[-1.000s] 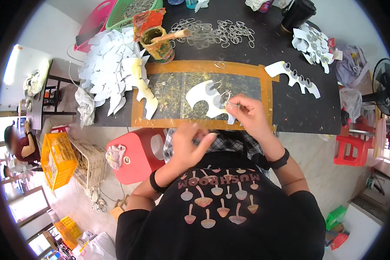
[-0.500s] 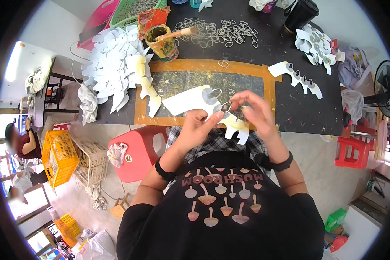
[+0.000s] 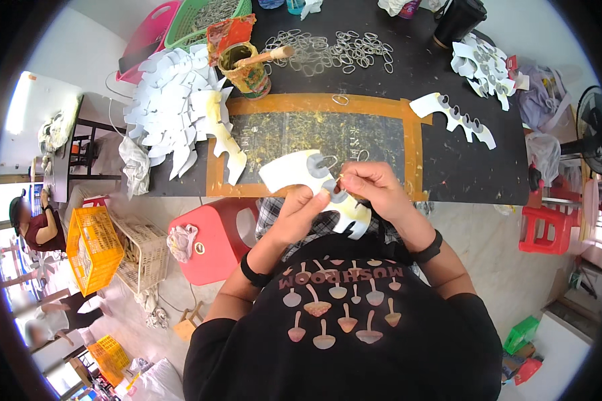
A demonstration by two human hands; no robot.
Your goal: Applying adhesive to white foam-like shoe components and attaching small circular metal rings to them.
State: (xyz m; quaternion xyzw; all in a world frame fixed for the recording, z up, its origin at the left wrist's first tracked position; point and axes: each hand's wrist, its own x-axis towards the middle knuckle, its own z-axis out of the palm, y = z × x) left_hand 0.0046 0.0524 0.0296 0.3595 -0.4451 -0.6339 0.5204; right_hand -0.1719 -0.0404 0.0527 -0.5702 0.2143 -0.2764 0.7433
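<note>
A white cut-out piece (image 3: pixel 289 172) with curved prongs, grey tabs and yellowish smears hangs over the front edge of the table. My left hand (image 3: pixel 302 212) is closed on its lower side, thumb on top. The fingers of my right hand (image 3: pixel 376 190) are pinched together at one grey tab in its middle; what lies between the fingertips is mostly hidden. A metal ring (image 3: pixel 329 162) sits at the upper grey tab. Another metal ring (image 3: pixel 363 155) shows just beyond my right knuckles; I cannot tell whether it lies on the dark taped mat (image 3: pixel 274 127).
A heap of white cut-outs (image 3: pixel 170 100) is at left, beside a smeared can (image 3: pixel 247 77) with a brush (image 3: pixel 267 55). Loose metal rings (image 3: pixel 361 50) lie farther back. A ringed cut-out (image 3: pixel 453 120) and a stack (image 3: pixel 481 67) are at right. A red stool (image 3: pixel 211 244) stands below left.
My right hand has moved down and left, from spread fingers to a pinch at the piece's grey tab. The piece has shifted slightly down in my left hand.
</note>
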